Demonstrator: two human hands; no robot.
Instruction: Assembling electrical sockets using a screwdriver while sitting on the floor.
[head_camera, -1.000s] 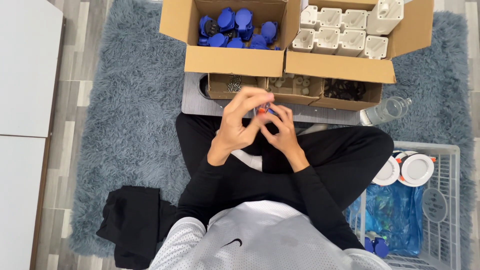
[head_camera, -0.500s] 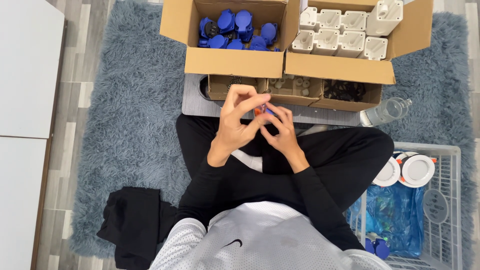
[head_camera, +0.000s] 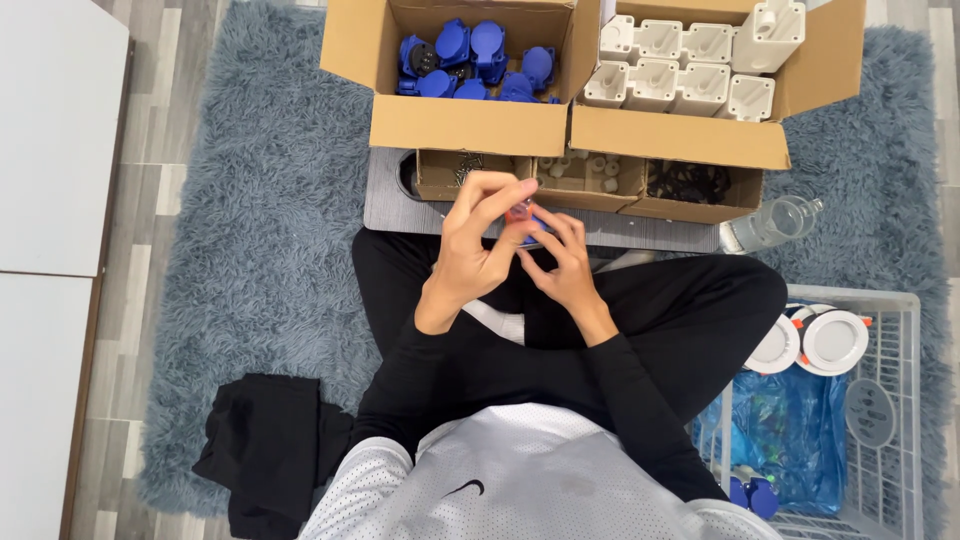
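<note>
1. Small part, blue with a red-orange bit (head_camera: 520, 214), pinched between both hands above the lap, at 12 o'clock from the crossed legs.
2. Progress, judged from the scene: many blue parts (head_camera: 470, 55) in the left cardboard box (head_camera: 465, 125) and white housings (head_camera: 690, 55) in the right cardboard box (head_camera: 680, 137), both at 12 o'clock; a few white round units (head_camera: 815, 342) in the wire basket (head_camera: 905, 400) at 4 o'clock. Apparently more to go than done; not certain how the basket pieces relate.
3. Left hand (head_camera: 475, 240): raised, wrist bent, fingers curled, thumb and forefinger closed on the part from 9 o'clock.
4. Right hand (head_camera: 565, 265): lower, at 3 o'clock of the part, fingertips closed on its underside; exact grip partly hidden.
5. Three shallow trays (head_camera: 575, 180) of small pieces just beyond the hands, on a grey board (head_camera: 400, 205).
6. Clear bottle (head_camera: 775, 220) at 2 o'clock; black cloth (head_camera: 265, 455) at 8 o'clock on the shaggy blue-grey rug (head_camera: 250, 250).
</note>
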